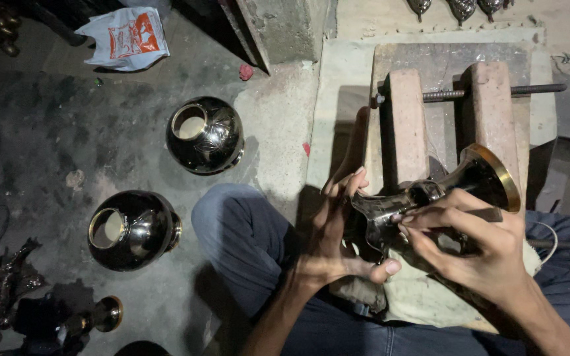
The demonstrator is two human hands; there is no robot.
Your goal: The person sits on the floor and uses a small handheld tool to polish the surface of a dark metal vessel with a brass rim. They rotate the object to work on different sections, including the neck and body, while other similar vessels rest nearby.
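The scene is dim, with the floor (47, 132) to the left of the wooden vise (443, 112) sinking into near-black toward the upper and lower left corners, while the pale slab around the vise catches the most light. Small bright glints sit on the two round metal pots (206, 135) left of the vise and on the brass rim of the metal piece (483, 178) just below it. Focus is fairly sharp at the centre, softening in the dark clutter at the lower left, and the hands throw heavy shadows beneath them.

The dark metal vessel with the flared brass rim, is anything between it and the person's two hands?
Nothing visible: both the left hand and right hand already grip the metal vessel directly, fingers on its dark body, over the cloth on the lap.
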